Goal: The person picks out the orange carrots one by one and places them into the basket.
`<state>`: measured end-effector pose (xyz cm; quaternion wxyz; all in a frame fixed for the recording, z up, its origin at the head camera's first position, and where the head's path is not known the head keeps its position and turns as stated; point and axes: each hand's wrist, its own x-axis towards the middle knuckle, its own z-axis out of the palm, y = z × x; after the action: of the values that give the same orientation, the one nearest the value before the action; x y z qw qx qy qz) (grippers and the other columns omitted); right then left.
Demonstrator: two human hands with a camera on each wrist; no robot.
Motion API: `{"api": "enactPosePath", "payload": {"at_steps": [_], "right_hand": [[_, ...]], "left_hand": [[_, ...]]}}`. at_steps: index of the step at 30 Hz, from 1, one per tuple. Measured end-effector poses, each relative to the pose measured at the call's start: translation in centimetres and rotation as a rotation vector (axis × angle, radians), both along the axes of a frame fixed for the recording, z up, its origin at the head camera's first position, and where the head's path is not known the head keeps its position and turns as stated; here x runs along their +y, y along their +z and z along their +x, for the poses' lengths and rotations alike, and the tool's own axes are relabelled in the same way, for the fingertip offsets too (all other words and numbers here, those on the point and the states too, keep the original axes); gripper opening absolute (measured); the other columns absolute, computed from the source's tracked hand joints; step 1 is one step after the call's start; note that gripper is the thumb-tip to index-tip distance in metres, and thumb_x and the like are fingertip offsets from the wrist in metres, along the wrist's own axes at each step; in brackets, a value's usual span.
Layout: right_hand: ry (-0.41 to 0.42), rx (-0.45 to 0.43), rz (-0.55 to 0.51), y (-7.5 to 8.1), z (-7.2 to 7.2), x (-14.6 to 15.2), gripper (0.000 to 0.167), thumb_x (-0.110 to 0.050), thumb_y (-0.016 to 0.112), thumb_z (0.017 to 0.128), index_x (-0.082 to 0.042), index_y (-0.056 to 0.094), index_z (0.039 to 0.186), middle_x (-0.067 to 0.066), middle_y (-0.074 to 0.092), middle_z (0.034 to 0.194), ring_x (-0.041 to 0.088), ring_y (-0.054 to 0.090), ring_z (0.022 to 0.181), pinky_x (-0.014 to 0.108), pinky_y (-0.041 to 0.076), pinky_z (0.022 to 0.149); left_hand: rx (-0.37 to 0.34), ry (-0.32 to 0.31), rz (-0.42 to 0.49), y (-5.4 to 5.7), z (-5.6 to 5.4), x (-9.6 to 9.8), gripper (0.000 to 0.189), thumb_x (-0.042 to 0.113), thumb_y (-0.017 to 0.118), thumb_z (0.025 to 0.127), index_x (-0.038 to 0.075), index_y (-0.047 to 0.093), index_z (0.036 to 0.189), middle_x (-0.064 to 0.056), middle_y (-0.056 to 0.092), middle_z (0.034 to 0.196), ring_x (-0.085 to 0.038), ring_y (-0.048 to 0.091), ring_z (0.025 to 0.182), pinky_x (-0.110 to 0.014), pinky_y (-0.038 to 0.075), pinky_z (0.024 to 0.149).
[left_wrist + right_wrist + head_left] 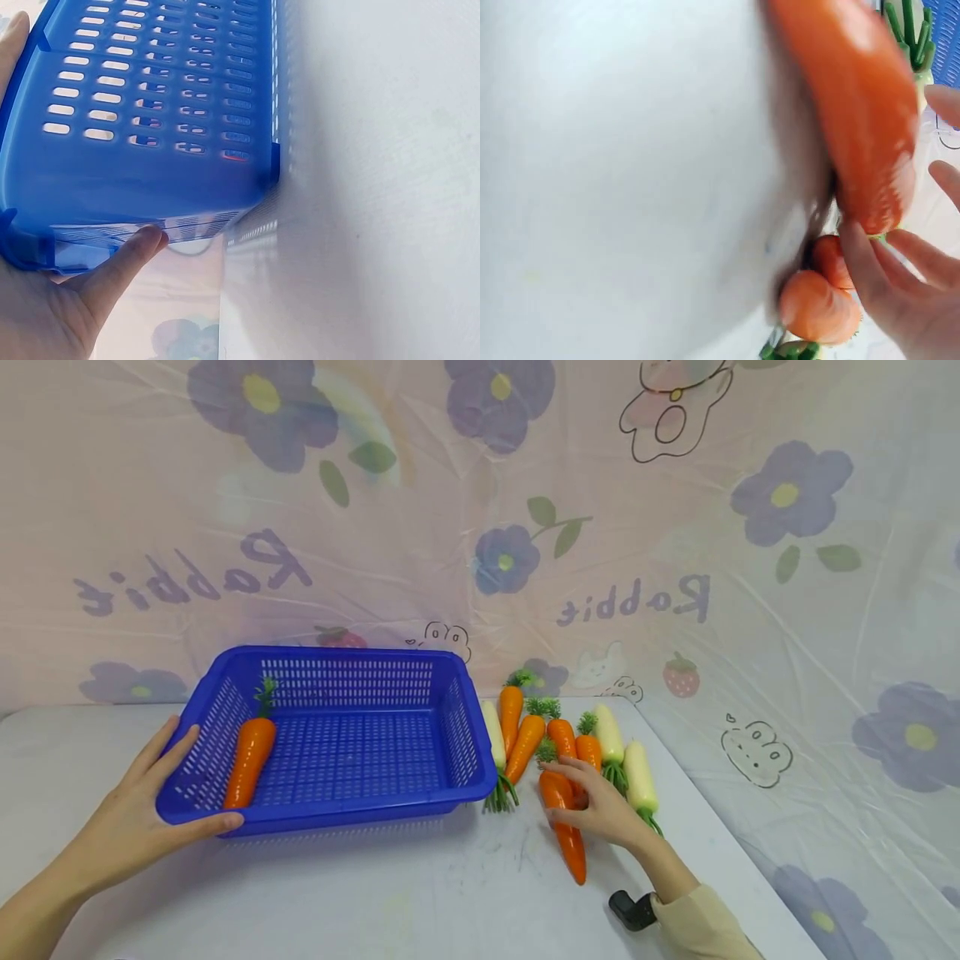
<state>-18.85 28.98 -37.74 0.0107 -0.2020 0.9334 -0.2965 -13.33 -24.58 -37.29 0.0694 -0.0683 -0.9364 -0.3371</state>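
Observation:
My left hand (123, 822) grips the near left corner of a blue plastic basket (352, 806), thumb along the front rim, fingers over the left rim. One toy carrot (251, 760) lies inside on the left, its green top toward the back. To the basket's right, my right hand (600, 802) reaches over a large toy carrot (576, 856) that points toward me. In the right wrist view its fingers are spread around the thick end of that carrot (862, 112), with two fingertips standing off from its side.
Behind and beside the right hand lie several more toy carrots (527, 743) and white radishes (640, 777) with green stems. One white radish (492, 735) lies against the basket's right side. A printed curtain (420, 543) hangs behind the white table (390, 902).

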Motion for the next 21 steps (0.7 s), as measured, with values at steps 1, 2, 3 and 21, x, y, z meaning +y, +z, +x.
{"api": "enactPosePath", "payload": {"at_steps": [1, 2, 3, 21], "right_hand": [[0.006, -0.012, 0.008, -0.09, 0.01, -0.01, 0.059, -0.023, 0.074, 0.083, -0.01, 0.053, 0.136, 0.025, 0.035, 0.148, 0.046, 0.045, 0.126, 0.058, 0.047, 0.095], [0.01, -0.026, 0.016, -0.19, 0.0, -0.03, 0.06, -0.023, 0.074, 0.082, -0.01, 0.053, 0.137, 0.025, 0.034, 0.149, 0.045, 0.046, 0.125, 0.054, 0.05, 0.093], [0.012, -0.04, 0.02, -0.26, -0.01, -0.07, 0.06, -0.022, 0.075, 0.082, -0.01, 0.053, 0.137, 0.025, 0.033, 0.149, 0.044, 0.047, 0.125, 0.049, 0.052, 0.092], [-0.039, 0.011, 0.066, -0.59, -0.01, -0.84, 0.051, -0.019, 0.078, 0.079, -0.015, 0.063, 0.127, 0.018, 0.055, 0.133, 0.038, 0.054, 0.116, 0.055, 0.05, 0.093]], "left_hand": [[0.005, -0.002, 0.005, 0.03, 0.02, -0.05, 0.111, 0.041, 0.077, 0.077, 0.013, 0.002, 0.155, -0.012, -0.016, 0.16, -0.061, -0.003, 0.137, -0.085, 0.01, 0.091], [0.007, -0.003, 0.008, 0.04, 0.05, -0.07, 0.111, 0.04, 0.077, 0.077, 0.013, 0.002, 0.155, -0.011, -0.016, 0.161, -0.061, -0.003, 0.137, -0.085, 0.01, 0.091], [0.008, -0.004, 0.012, 0.05, 0.08, -0.08, 0.111, 0.04, 0.077, 0.077, 0.014, 0.002, 0.155, -0.011, -0.016, 0.161, -0.06, -0.003, 0.137, -0.085, 0.009, 0.091], [0.013, -0.004, 0.018, 0.12, 0.08, 0.13, 0.111, 0.04, 0.077, 0.077, 0.014, 0.002, 0.155, -0.011, -0.015, 0.161, -0.061, -0.002, 0.137, -0.085, 0.011, 0.09]]}}
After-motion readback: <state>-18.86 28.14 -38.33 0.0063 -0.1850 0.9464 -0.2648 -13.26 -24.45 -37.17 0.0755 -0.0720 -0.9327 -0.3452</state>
